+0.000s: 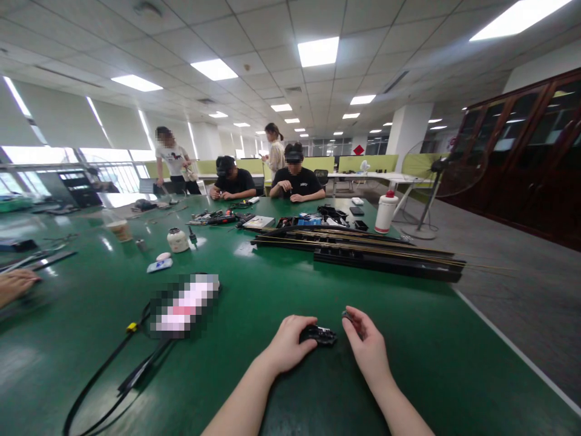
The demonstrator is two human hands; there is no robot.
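Note:
My left hand [293, 342] holds a black, elongated part [323, 335] between thumb and fingers, low over the green table [254, 297]. Small light-coloured details show on the upper side of that part. To the right of it, my right hand [365, 339] pinches a small dark grey piece [347, 315] between thumb and fingertips. A short gap separates the piece from the black part. Its exact shape is too small to tell.
Long black rails [385, 264] with thin rods lie ahead. A pixelated device [186, 306] with a black strap lies left, near a white jar [177, 240]. A white bottle [385, 213] stands at the far right. Another person's hand [18, 284] is at the left edge; people sit opposite.

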